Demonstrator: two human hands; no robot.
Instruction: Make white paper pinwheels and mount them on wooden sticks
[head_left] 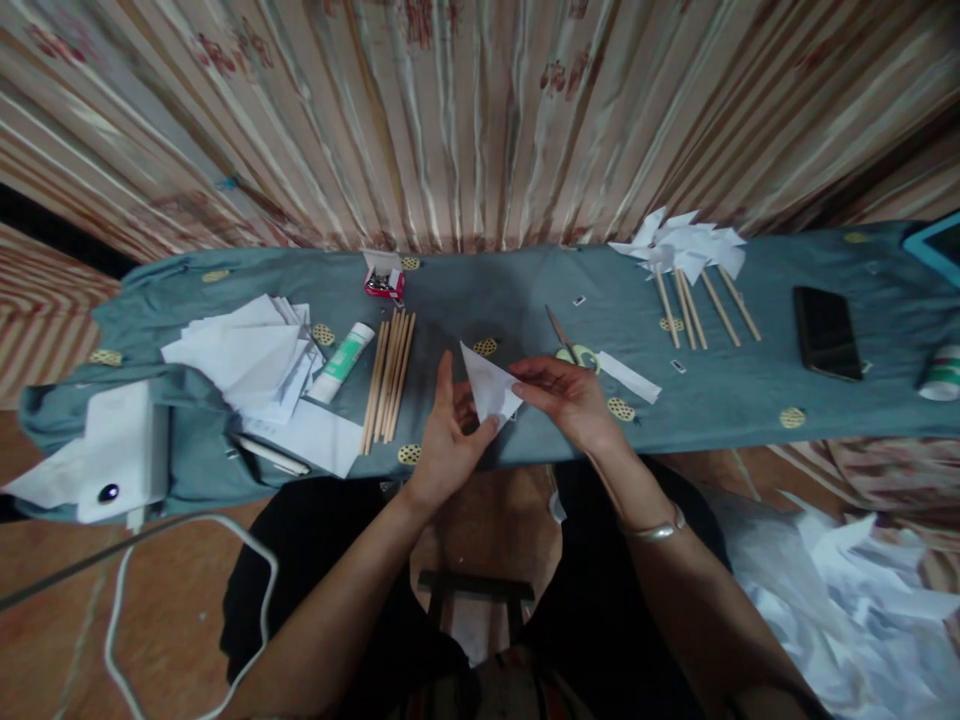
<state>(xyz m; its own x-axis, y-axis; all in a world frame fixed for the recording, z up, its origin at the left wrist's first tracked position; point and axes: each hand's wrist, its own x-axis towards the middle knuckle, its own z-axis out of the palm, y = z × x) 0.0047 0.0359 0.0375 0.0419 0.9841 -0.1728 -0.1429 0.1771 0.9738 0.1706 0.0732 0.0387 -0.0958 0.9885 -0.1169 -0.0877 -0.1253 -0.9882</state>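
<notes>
A white sheet of paper folded into a triangle (491,388) is held between my two hands above the front of the cloth. My left hand (450,430) pinches its lower edge with the thumb, the index finger pointing up beside it. My right hand (562,395) grips the triangle's right corner between thumb and fingers. Just beyond the right hand lie scissors (577,352) with pale green handles and a white paper strip (630,377). Left of my left hand is a row of several wooden sticks (388,378).
On the left are a paper stack (251,350), a glue stick (343,362), a pen (271,454), a white device (124,450) and a small box of pins (384,277). Rightward lie paper pinwheels (686,243) on sticks and a phone (826,332). Paper fills a plastic bag (847,600) below.
</notes>
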